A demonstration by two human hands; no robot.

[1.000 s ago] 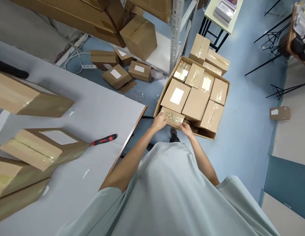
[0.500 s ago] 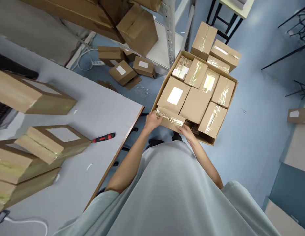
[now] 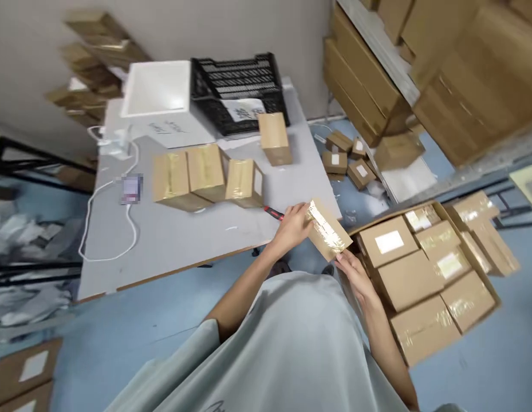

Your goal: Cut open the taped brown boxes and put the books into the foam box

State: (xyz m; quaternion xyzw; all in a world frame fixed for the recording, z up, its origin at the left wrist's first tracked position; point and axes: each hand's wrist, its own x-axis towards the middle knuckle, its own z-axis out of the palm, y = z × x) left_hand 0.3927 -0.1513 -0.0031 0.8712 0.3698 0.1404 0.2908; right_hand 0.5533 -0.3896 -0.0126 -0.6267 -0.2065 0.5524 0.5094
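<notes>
Dropping it is the main risk I see from my end: the held box [image 3: 328,230] sits tilted over the gap between counter [image 3: 175,237] and open carton [image 3: 390,216], so a slip at either end would likely send it to the floor. Probable cause — a thin grip: the right hand [image 3: 355,276] seems to have only fingers and thumb on the near right corner. Slick, shiny tape on top wouldn't help. Second risk: the left hand [image 3: 294,228] is right beside the red-and-black tool [image 3: 273,213]; a careless swing could knock it into the labelled box [image 3: 245,183].

Position: the box is between my two hands, left hand closed on its left end, right hand pinching the opposite corner. Both are clamped on it; what the fingers do underneath I can't tell. Packed carton's just right — box not in it.
</notes>
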